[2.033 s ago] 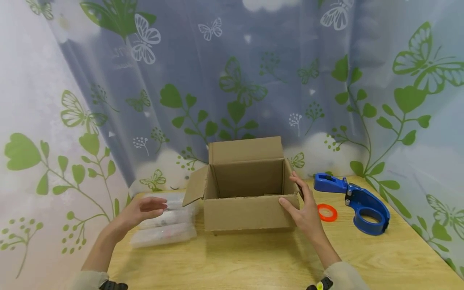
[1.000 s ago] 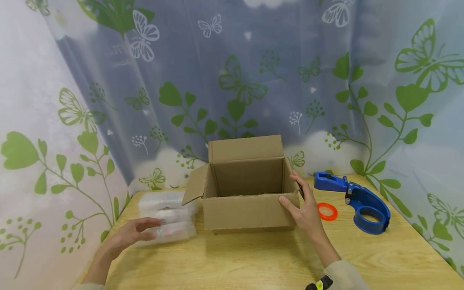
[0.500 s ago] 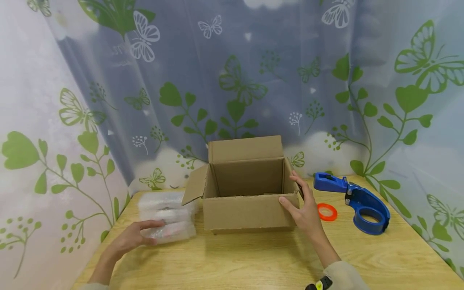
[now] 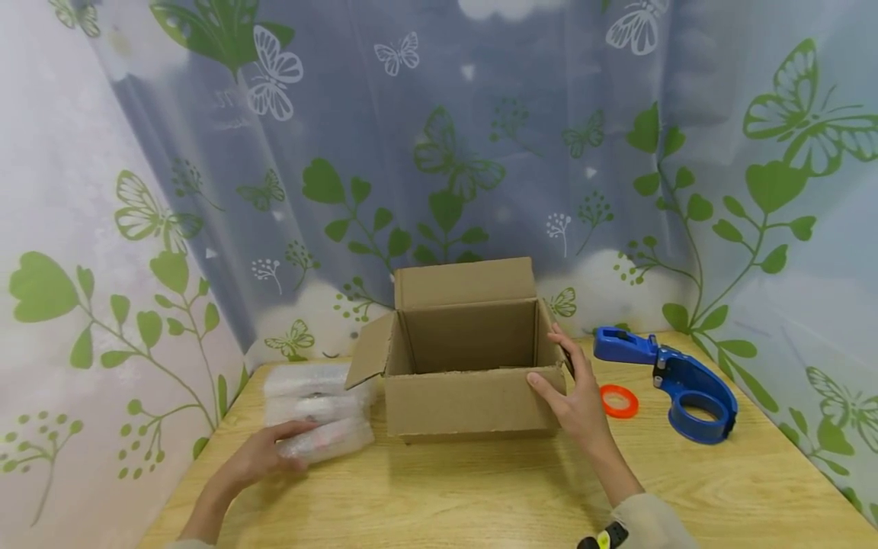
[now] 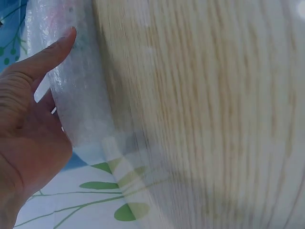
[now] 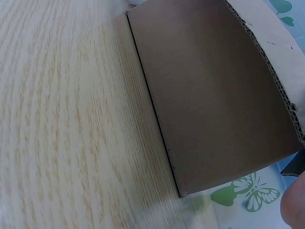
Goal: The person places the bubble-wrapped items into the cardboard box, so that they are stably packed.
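In the head view, my left hand grips the left end of the nearest bubble-wrapped roll, which lies slightly slanted at the left of the table. The left wrist view shows the thumb over the clear wrap, with the other fingers mostly hidden behind it. What the wrap encloses is unclear, apart from a hint of pink. An open cardboard box stands mid-table. My right hand holds its front right corner, thumb on the front wall and fingers along the right side. The box's front wall fills much of the right wrist view.
Two more bubble-wrapped rolls lie behind the held one, near the box's left flap. Right of the box are an orange ring of tape and a blue tape dispenser. A patterned curtain surrounds the table.
My left hand has come down from above the rolls to the nearest one and taken hold of its end. That roll has shifted slightly right and slanted. The right hand and box stay put.
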Motion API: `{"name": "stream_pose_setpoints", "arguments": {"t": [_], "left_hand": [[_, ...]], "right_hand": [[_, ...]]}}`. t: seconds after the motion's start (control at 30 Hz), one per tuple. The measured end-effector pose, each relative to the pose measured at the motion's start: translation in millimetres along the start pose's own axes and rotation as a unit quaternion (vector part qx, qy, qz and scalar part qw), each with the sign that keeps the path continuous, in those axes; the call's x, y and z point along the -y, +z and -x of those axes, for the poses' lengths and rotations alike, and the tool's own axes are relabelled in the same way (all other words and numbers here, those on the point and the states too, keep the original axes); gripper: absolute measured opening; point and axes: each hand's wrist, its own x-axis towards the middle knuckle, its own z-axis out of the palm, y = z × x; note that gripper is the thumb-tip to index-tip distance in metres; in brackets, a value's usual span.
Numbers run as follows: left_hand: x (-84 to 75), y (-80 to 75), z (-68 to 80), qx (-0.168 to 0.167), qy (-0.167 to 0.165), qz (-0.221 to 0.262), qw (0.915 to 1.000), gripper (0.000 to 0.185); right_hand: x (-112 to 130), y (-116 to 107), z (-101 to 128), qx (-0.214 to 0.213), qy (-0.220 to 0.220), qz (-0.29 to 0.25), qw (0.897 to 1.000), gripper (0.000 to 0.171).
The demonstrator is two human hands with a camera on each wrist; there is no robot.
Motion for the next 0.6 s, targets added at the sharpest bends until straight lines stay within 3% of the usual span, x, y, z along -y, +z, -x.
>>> {"name": "stream_pose_setpoints", "arguments": {"t": [0.23, 0.33, 0.47, 0.6], "left_hand": [[-8.5, -2.6, 2.7, -0.019, -0.012, -0.043, 0.9988, 0.061], [-13.0, -7.8, 5.5, -0.027, -0.042, -0.047, 0.9977, 0.060], [-19.3, -18.9, 11.6, -0.028, -0.088, -0.007, 0.9957, 0.061], [-28.8, -34.3, 19.8, -0.030, -0.090, 0.038, 0.9948, 0.064]], "right_hand": [[1, 0, 1, -0.002, -0.006, -0.003, 1.000, 0.065], [2, 0, 1, -0.002, -0.006, -0.004, 1.000, 0.065], [3, 0, 1, 0.001, 0.000, 0.001, 1.000, 0.064], [3, 0, 1, 0.000, 0.001, 0.001, 1.000, 0.064]]}}
